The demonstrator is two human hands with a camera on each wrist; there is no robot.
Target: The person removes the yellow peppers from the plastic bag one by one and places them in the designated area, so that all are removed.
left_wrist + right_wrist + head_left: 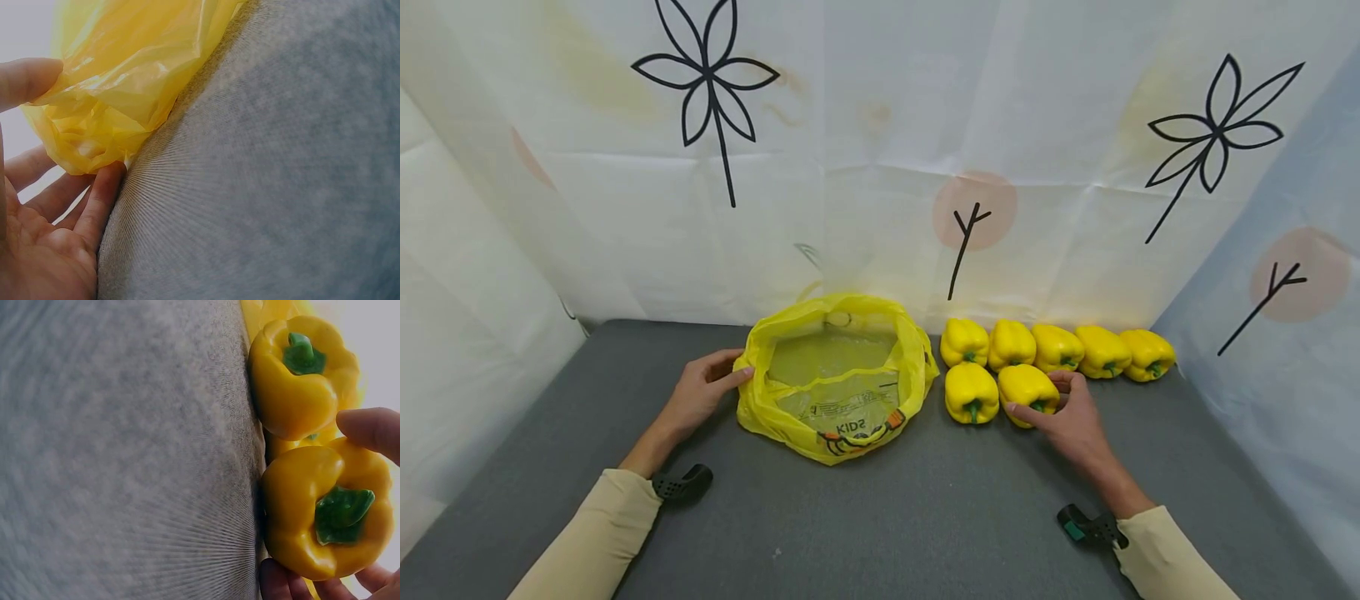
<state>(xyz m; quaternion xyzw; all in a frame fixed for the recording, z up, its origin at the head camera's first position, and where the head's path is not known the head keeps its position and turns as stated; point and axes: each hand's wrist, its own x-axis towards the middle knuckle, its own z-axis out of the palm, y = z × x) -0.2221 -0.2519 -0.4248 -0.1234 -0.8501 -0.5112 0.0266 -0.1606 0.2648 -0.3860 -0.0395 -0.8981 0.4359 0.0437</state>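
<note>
A yellow plastic bag [782, 435] stands on the table with its mouth spread wide, its printed front wall toward me. At its left side my left hand [700, 393] holds the rim, the thumb on one side of the film and fingertips against the lower part in the left wrist view. My right hand [1078, 423] grips a yellow bell pepper [1027, 388], thumb on one side and fingers on the other. In the right wrist view, this pepper [290, 500] shows its green stem toward the camera and sits low by the table. Another bell pepper [970, 390] is just left of it.
Behind these, a row of several yellow bell peppers [1057, 347] lines the back of the grey table [880, 533]. A white printed fabric wall [880, 167] rises behind the table, with more fabric at both sides.
</note>
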